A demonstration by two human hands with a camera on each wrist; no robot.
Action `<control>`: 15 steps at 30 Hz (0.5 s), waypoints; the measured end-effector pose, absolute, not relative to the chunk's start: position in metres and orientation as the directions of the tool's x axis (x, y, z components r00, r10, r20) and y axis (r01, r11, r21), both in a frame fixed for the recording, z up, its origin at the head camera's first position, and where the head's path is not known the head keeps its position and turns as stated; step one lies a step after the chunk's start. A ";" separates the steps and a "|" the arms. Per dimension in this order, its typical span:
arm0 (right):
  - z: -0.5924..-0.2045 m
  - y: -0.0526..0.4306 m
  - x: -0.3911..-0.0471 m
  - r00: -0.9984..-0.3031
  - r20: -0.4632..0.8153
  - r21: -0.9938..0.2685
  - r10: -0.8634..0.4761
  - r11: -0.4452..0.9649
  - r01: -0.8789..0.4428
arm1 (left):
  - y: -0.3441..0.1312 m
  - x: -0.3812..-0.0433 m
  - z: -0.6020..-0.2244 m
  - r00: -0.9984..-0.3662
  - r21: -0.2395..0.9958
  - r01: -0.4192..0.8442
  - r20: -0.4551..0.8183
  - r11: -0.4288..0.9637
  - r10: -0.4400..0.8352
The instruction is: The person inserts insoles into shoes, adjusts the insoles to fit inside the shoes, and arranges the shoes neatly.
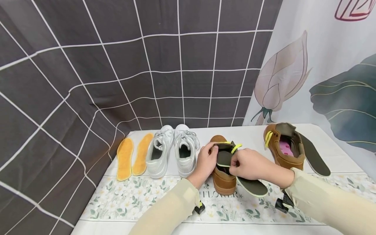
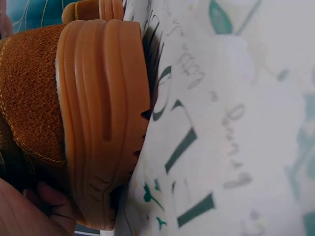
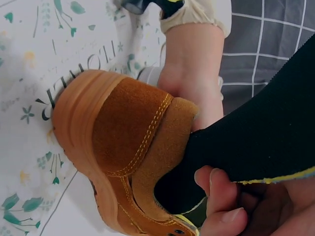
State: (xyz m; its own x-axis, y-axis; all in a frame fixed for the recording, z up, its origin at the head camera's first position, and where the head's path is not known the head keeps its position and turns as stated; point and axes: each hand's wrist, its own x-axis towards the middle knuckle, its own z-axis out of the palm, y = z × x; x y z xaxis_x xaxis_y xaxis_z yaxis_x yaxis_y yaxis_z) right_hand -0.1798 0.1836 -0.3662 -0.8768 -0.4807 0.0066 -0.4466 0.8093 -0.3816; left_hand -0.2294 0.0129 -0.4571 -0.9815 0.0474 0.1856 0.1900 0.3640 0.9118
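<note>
A person's hands work over a brown shoe (image 1: 224, 185) standing just right of the middle of the frame, its heel toward the lower edge. The left hand (image 1: 204, 161) grips the shoe near its yellow laces (image 1: 236, 148), thumb at the rim, while the right hand (image 1: 249, 163) pinches the edge of a dark insole (image 3: 266, 128) at the opening; how far in the insole reaches cannot be told. At centre left stand two white sneakers (image 1: 160, 153), with two orange insoles (image 1: 125, 160) lying beside them toward the left edge. A second brown shoe (image 1: 286, 160), pink showing inside, stands at right, another dark insole (image 1: 315, 158) next to it, on a table (image 1: 141, 199) with a floral band across it.
</note>
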 end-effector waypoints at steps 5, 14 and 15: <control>-0.372 0.176 -0.190 -0.898 -0.019 -0.382 -0.441 0.833 -0.401 | 0.014 -0.231 -0.460 -0.978 0.912 0.203 0.202 0.357 0.040; -0.382 0.163 -0.202 -0.914 -0.028 -0.330 -0.406 0.866 -0.375 | 0.015 -0.233 -0.467 -0.976 0.902 0.203 0.219 0.382 0.003; -0.383 0.162 -0.203 -0.915 -0.029 -0.327 -0.402 0.869 -0.372 | 0.015 -0.232 -0.467 -0.975 0.900 0.207 0.224 0.382 0.001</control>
